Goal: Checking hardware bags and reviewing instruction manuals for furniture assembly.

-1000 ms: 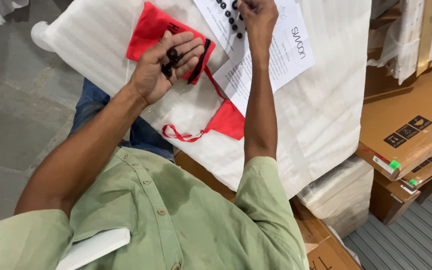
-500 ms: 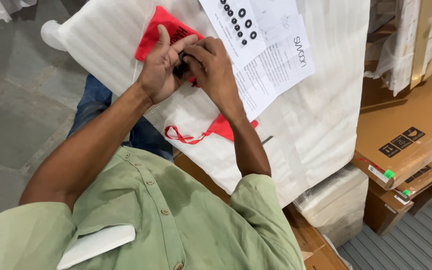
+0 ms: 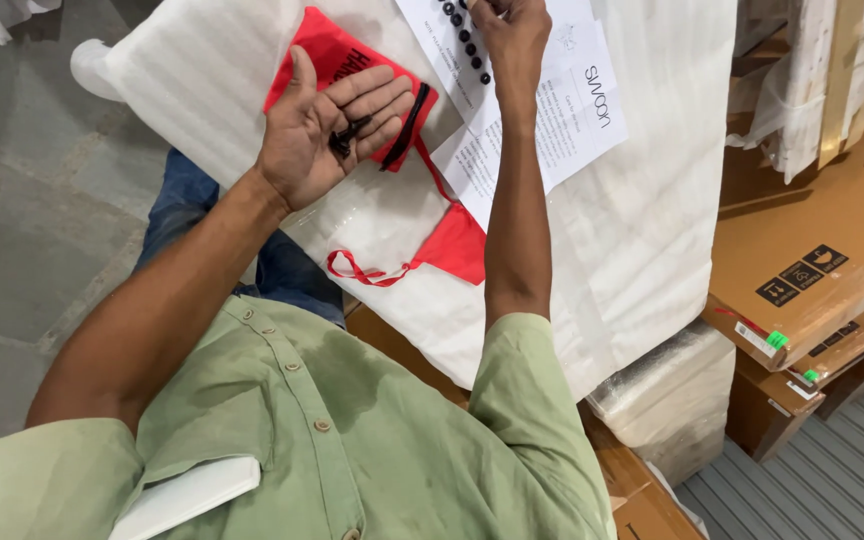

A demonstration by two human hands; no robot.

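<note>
My left hand (image 3: 327, 125) lies palm up over a red drawstring bag (image 3: 352, 70) and cups a few small black screws (image 3: 347, 138) in the palm. My right hand (image 3: 514, 35) reaches up to a white printed sheet (image 3: 562, 100), fingers pinched at a row of small black pieces (image 3: 467, 45) lying on the paper. Whether something sits between those fingertips is hidden. Bag and paper rest on a large item wrapped in white foam (image 3: 642, 220). A black strip (image 3: 405, 135) lies on the bag by my left fingers.
Brown cardboard boxes (image 3: 822, 250) with green tags stand to the right. A plastic-wrapped bundle (image 3: 667, 400) sits below the foam-wrapped item. Grey concrete floor (image 3: 22, 220) is on the left, ribbed grey flooring (image 3: 822, 480) at lower right. My knee in blue jeans (image 3: 187, 215) shows below.
Half a second ago both hands were together over the red bag. My right hand has gone back up to the paper, and my left palm has turned open with the screws showing.
</note>
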